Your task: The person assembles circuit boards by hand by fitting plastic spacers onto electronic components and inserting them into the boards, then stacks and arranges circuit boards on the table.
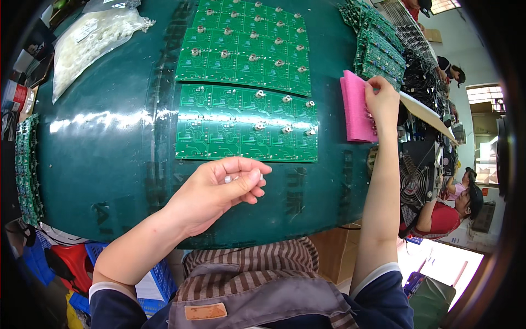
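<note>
My left hand is curled in front of the near circuit board panel, with a few small white parts between its fingers and palm. The near panel is green and carries several small metal cylindrical parts on its right half. Beyond it lies another green panel, with such cylinders spread over all of it. Over at the right, my right hand has its fingertips pinched together at the upper edge of a folded pink foam sheet. What those fingers hold, if anything, is hidden.
A clear plastic bag of small white parts lies at the back left. Circuit boards are stacked at the left edge and back right. A fan stands past my right forearm. Other people sit along the right.
</note>
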Tool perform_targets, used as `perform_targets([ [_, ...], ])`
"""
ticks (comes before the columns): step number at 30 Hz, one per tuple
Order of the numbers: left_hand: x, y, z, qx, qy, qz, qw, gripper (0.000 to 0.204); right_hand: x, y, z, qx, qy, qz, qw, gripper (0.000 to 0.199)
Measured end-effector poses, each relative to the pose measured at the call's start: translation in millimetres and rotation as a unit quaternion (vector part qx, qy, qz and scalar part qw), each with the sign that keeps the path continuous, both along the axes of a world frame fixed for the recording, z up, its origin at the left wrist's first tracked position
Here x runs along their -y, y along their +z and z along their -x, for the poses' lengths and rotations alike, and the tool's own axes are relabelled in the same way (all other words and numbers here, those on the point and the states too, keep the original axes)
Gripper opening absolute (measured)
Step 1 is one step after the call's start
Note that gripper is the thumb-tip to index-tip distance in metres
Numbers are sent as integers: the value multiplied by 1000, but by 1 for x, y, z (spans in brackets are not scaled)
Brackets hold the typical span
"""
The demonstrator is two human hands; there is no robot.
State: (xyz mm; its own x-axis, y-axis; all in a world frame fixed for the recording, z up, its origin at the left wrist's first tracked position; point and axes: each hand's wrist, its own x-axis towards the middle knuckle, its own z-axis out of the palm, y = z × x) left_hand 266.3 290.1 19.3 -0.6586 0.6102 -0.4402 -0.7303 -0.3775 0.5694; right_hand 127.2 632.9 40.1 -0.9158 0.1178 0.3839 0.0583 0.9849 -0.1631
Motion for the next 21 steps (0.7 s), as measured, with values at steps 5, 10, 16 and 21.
perform_targets([
  [5, -1, -2, 0, 22, 16, -17, 999, 23, 3, 0, -1, -14, -14, -8, 1000, 12],
  [10, 0, -2, 1, 28, 19, -28, 999, 24, -7, -8, 4, -9, 13, -46, 999, 13],
  [16, -4, -1, 1, 31, 47, -35, 998, 24, 13, 8, -5, -18, -37, 9, 999, 15],
  [21, 1, -9, 2, 50, 90, -58, 993, 24, 118, 28, -75, 89, 186, 453, 868, 10],
])
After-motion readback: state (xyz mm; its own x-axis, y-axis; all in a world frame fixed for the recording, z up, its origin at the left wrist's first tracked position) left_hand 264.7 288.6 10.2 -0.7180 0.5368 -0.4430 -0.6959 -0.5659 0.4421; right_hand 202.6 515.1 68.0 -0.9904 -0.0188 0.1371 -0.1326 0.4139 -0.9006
